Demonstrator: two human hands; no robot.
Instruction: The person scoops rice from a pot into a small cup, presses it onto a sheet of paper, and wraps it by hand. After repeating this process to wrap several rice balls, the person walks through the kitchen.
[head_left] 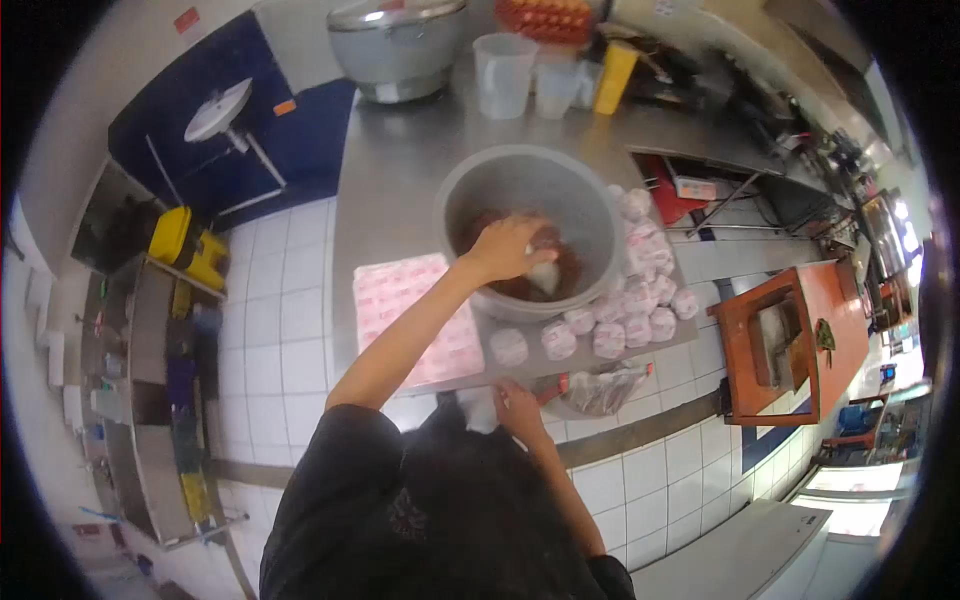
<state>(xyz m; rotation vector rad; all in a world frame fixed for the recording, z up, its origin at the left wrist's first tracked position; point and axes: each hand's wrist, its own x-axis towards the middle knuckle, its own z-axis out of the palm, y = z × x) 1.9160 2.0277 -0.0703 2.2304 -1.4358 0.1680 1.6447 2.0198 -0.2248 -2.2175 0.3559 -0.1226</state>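
Note:
A large grey pot [463,200] stands on the steel table [385,180]. My left hand [508,248] is inside it, its fingers curled round a partly visible whitish item [544,276] above brown contents. At the table's front edge, my right hand [517,408] is low near my body; its fingers look bent, but what they hold, if anything, cannot be made out. A stack of pink-and-white printed paper sheets [425,325] lies left of the pot. Several round bundles wrapped in the same paper [609,340] sit in front of the pot and along its right side.
Behind the pot are a big metal pot [395,50], a clear plastic jug [502,75], a yellow container [615,78] and a red egg tray [545,20]. A plastic bag [605,390] is at the front edge. An orange wooden cabinet [840,330] stands to the right.

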